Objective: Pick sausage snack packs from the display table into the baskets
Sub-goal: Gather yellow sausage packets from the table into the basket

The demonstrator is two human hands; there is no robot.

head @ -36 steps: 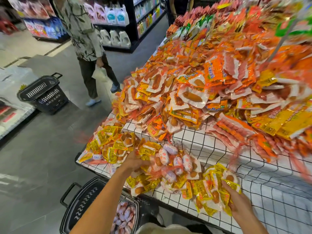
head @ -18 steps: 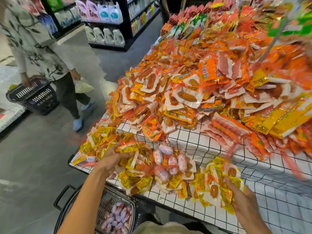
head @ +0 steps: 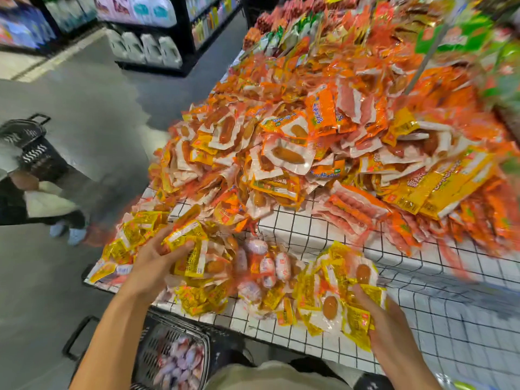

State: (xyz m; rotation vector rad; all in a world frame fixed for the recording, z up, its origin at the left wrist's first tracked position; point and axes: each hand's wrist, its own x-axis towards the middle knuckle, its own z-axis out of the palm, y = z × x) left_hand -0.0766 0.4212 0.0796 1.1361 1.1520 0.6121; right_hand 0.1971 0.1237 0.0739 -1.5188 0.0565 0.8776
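A white grid-patterned display table point(head: 323, 232) carries a big heap of orange and yellow sausage snack packs point(head: 281, 153). Near its front edge lie yellow packs point(head: 197, 299) and white-wrapped sausages point(head: 270, 266). My left hand point(head: 157, 257) grips a bunch of yellow packs point(head: 185, 243) at the front left of the table. My right hand point(head: 377, 316) holds several yellow packs point(head: 337, 299) at the front edge. A black basket point(head: 174, 353) stands on the floor below my left arm, with white-wrapped sausages inside.
Another person point(head: 42, 198) walks by on the left carrying a black basket point(head: 25, 139) and a white bag. Shelves of detergent bottles point(head: 149, 46) stand across the grey aisle. More red and green packs fill the table's far end point(head: 309, 21).
My left hand has closed round a bunch of yellow packs and lifted them slightly. The passer-by has moved left and nearer. The view has shifted a little; my right hand keeps its packs.
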